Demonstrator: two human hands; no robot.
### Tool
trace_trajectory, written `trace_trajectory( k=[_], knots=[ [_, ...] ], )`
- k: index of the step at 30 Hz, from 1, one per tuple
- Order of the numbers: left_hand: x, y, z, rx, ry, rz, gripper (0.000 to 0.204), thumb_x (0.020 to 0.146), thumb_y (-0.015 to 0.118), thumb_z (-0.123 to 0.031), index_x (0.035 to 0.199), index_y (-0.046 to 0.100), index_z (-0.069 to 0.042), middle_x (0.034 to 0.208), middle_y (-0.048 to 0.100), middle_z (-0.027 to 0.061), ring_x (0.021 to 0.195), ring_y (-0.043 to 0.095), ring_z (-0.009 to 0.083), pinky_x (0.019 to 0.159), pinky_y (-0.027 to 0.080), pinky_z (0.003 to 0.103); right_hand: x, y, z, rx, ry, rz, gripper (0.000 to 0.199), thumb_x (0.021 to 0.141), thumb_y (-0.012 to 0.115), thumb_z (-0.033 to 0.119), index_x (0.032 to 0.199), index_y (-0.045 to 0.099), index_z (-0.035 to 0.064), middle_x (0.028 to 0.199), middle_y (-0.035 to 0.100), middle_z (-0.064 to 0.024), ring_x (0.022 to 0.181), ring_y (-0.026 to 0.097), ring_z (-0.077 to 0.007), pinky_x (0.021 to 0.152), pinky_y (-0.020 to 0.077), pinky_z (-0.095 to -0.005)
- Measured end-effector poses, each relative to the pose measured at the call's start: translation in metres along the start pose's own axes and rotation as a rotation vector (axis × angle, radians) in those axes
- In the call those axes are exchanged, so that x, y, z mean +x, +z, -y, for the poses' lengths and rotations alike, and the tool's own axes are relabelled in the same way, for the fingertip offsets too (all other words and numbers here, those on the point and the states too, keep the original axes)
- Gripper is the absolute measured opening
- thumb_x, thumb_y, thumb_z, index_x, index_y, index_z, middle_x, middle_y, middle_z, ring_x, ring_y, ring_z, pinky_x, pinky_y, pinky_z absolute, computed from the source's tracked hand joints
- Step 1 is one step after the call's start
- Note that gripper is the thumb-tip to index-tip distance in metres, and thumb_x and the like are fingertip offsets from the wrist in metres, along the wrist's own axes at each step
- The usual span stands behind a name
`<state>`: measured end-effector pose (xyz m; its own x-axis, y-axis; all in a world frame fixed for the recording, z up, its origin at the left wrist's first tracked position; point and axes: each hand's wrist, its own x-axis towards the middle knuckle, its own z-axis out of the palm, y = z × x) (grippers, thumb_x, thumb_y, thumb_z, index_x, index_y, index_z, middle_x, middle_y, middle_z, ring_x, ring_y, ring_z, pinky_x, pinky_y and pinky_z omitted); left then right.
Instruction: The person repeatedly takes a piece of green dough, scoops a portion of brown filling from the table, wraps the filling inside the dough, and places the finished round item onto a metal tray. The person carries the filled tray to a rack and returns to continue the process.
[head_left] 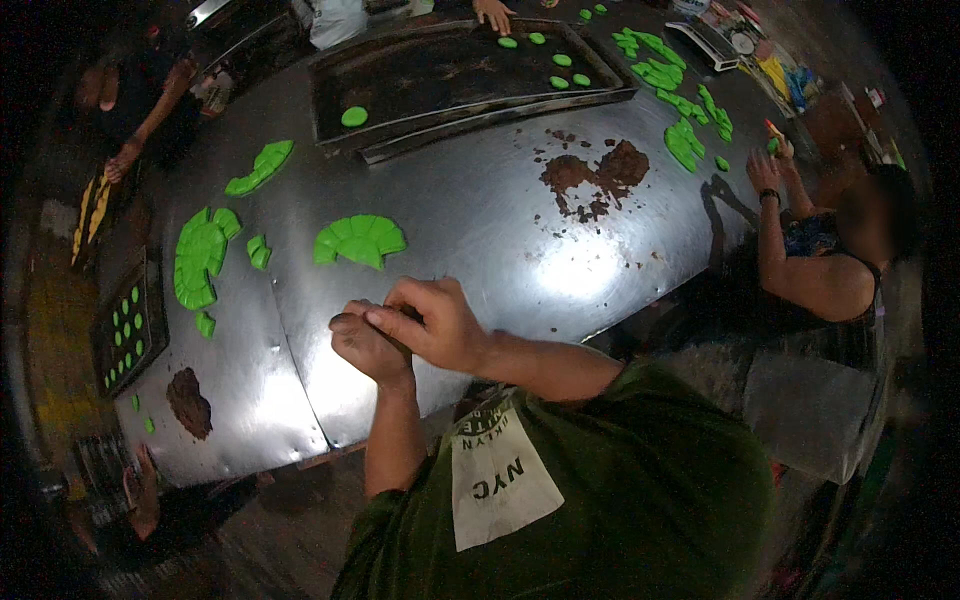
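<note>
We count one large dark tray (420, 78) holding six green discs (354, 117), and one smaller tray (153, 325) whose discs are too small to count surely. We see three brown heaps (190, 404) on one desk (460, 215).

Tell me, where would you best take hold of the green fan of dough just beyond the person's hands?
Probably at the left end of the green fan, pinching its end piece from above and the left. The fan lies flat, its pieces side by side; that end has a neighbour on one side only, and bare metal tabletop to its left leaves room for fingertips.
</note>
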<state>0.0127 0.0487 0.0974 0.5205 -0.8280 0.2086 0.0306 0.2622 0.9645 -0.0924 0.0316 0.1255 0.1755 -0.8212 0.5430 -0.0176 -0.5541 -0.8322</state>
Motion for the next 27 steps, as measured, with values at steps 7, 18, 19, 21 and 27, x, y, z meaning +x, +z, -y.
trace_trajectory(
  k=[7,18,19,21,27],
  knots=[
    [0.006,0.042,0.065,-0.519,-0.983,-0.048,0.062,0.102,0.039,-0.050,0.139,0.044,-0.001,0.127,0.056,0.0121,0.120,0.052,0.0230,0.102,0.042,0.036,-0.006,-0.064,-0.064,-0.591,0.142,0.338,0.018,0.090,0.063,0.011,0.103,0.062,-0.0008,0.109,0.062,-0.0209,0.093,0.063,-0.0275,0.072,0.0486,-0.0389],
    [0.023,0.036,0.170,-0.167,-0.977,0.221,0.039,0.105,0.042,-0.021,0.137,0.045,0.000,0.132,0.054,0.0123,0.119,0.055,0.0235,0.101,0.044,0.036,-0.015,-0.273,-0.255,-1.016,0.522,0.125,0.048,0.082,0.053,-0.005,0.130,0.050,-0.0033,0.122,0.060,-0.0238,0.113,0.059,-0.0363,0.094,0.0512,-0.0437],
    [0.023,0.034,0.172,-0.121,-0.983,0.229,0.039,0.105,0.042,-0.021,0.137,0.045,0.000,0.132,0.054,0.0124,0.118,0.055,0.0238,0.101,0.044,0.036,-0.009,-0.296,-0.276,-1.129,0.391,0.119,0.042,0.083,0.053,-0.004,0.124,0.055,-0.0035,0.121,0.060,-0.0246,0.110,0.061,-0.0361,0.091,0.0525,-0.0438],
    [0.024,0.030,0.174,-0.191,-1.041,0.192,0.039,0.105,0.042,-0.021,0.137,0.045,0.000,0.132,0.054,0.0128,0.118,0.055,0.0243,0.101,0.045,0.036,-0.010,-0.311,-0.311,-1.264,0.250,0.103,0.033,0.083,0.054,-0.002,0.115,0.061,-0.0033,0.117,0.062,-0.0252,0.105,0.064,-0.0362,0.086,0.0547,-0.0438],
    [0.034,0.024,0.159,-0.383,-1.044,0.160,0.039,0.105,0.041,-0.021,0.137,0.045,0.001,0.131,0.054,0.0140,0.119,0.055,0.0257,0.104,0.044,0.037,-0.033,-0.306,-0.349,-1.382,0.565,0.316,0.019,0.084,0.058,0.009,0.098,0.068,0.0018,0.097,0.068,-0.0196,0.086,0.069,-0.0347,0.073,0.0580,-0.0436]
  ],
)
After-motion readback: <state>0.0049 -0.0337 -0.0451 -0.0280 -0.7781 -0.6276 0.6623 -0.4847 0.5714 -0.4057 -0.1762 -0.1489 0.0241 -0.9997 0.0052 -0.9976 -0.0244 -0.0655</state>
